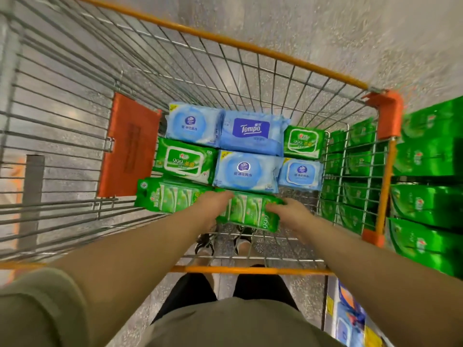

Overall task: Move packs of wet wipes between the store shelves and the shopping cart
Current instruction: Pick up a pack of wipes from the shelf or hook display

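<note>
Both hands reach into the wire shopping cart with orange trim [275,56]. The left hand [213,206] and right hand [290,211] each curl around the long green multipack of wet wipes [240,209], held between them just above the cart floor, blue and green packs lying beyond.

In the shopping cart [250,50] I see six wipe packs [246,169] lying in two rows, a multipack [175,199] nearest me under both my hands; stocked shelves [431,181] stand right of it.

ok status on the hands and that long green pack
Left hand and right hand both grip the long green multipack low inside the cart. Six packs beyond. Nothing blocking.
</note>
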The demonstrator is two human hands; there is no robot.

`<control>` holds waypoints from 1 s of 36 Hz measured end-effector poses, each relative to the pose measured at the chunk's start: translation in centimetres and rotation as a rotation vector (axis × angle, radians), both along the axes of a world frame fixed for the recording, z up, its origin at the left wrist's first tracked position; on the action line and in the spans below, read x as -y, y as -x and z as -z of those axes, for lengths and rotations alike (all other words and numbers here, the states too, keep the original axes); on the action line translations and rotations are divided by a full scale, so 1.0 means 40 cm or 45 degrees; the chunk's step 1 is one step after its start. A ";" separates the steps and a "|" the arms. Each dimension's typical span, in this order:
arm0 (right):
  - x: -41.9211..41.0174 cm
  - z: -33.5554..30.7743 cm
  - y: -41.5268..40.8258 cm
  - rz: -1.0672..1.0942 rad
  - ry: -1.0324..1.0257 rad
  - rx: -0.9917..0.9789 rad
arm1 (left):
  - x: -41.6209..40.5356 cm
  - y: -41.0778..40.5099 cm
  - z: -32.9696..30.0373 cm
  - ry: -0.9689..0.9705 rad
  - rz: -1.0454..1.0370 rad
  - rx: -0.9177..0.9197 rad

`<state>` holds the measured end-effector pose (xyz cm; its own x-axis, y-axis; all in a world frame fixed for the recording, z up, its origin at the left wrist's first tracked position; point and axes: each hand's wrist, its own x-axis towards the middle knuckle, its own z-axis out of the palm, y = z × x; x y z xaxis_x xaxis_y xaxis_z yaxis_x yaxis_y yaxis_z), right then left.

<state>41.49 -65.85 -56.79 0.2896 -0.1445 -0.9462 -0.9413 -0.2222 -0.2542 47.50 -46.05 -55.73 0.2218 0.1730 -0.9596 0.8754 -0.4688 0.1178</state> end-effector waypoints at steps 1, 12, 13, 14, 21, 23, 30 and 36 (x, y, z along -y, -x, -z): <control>0.003 -0.010 -0.007 -0.067 0.048 0.001 | -0.005 -0.004 -0.009 0.001 0.021 0.014; 0.087 -0.254 -0.128 -0.724 0.432 0.252 | -0.046 -0.183 -0.247 -0.136 0.684 0.385; 0.097 -0.280 -0.139 -0.762 0.455 0.291 | -0.049 -0.196 -0.277 -0.152 0.720 0.431; 0.109 -0.320 -0.153 -0.767 0.484 0.339 | -0.050 -0.213 -0.317 -0.149 0.759 0.503; 0.147 -0.520 -0.221 -0.729 0.685 0.573 | -0.047 -0.300 -0.507 -0.056 0.979 0.816; 0.150 -0.589 -0.222 -0.721 0.751 0.635 | -0.038 -0.315 -0.566 -0.051 1.101 0.915; 0.128 -0.812 -0.165 -0.492 0.966 0.729 | 0.012 -0.324 -0.736 0.142 1.442 1.132; 0.091 -0.961 -0.035 -0.380 1.153 0.769 | 0.083 -0.271 -0.843 0.323 1.686 1.207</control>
<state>42.88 -69.50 -18.36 0.8024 -0.5543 -0.2213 -0.5967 -0.7516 -0.2810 58.35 -49.38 -22.02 0.5659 -0.7333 -0.3768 -0.5173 -0.6717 0.5303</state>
